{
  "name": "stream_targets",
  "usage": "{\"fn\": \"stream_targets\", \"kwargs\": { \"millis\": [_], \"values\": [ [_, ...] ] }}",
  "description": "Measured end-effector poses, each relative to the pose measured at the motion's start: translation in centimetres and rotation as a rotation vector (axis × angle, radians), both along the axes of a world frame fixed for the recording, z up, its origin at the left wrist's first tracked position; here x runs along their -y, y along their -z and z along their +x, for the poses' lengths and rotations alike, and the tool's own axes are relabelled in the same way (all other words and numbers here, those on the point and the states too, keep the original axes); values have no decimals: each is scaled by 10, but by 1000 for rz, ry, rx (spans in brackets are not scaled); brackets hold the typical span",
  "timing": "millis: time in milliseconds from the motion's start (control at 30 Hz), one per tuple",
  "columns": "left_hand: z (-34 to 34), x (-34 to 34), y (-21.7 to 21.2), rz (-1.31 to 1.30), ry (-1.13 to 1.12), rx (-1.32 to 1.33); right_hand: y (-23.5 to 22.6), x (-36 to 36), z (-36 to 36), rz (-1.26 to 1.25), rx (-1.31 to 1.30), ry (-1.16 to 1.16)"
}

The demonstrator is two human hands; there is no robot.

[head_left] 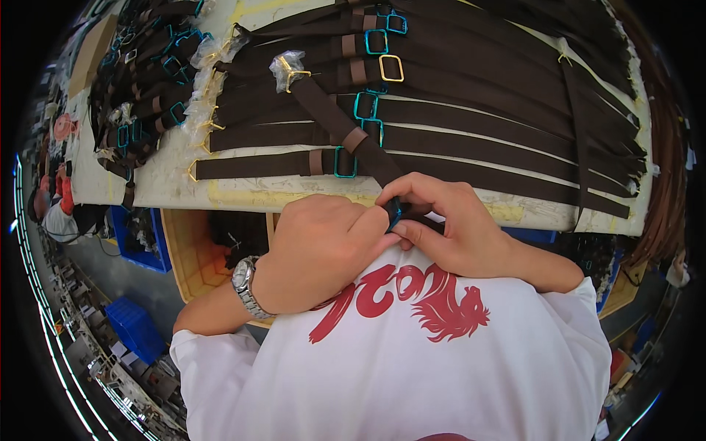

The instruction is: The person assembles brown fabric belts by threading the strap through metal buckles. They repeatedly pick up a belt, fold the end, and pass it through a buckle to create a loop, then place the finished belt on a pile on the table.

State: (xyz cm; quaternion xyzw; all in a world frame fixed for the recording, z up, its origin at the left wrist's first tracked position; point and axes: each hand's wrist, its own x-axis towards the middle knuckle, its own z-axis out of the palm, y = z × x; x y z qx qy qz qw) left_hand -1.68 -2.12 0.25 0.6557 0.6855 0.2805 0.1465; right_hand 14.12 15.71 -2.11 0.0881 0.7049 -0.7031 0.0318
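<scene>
Close to my chest, just off the table's near edge, my two hands meet around a blue metal buckle [396, 214] threaded on a dark brown webbing strap [329, 108]. My left hand [327, 246] is closed, thumb and bent fingers gripping the strap at the buckle. From the other side, my right hand [452, 224] pinches the same strap and buckle between thumb and fingers. The strap runs away from me across the table and passes a brown loop [354, 140]. Its far end carries a gold ring in clear plastic wrap [288, 69]. My fingers partly hide the buckle.
Many similar straps [471, 143] lie side by side on the worn white table [250, 192], with blue and gold buckles. Another pile of straps [151, 95] is at the left. A yellow crate [193, 253] stands under the table; blue crates [134, 329] are lower left.
</scene>
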Motion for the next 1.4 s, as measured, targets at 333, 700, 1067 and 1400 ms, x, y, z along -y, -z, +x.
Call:
{"fn": "stream_targets", "kwargs": {
  "millis": [333,700,1067,1400],
  "values": [
    [-8,5,5,-180,-59,454,5,-2,0,32,-38,-52],
    [-1,6,27,-196,-138,721,14,-4,4,244,-165,-139],
    [-31,-1,8,92,126,201,19,-4,-6,-161,-116,-153],
    [-30,-7,8,74,67,297,15,0,-2,-258,-17,-75]
  ]
}}
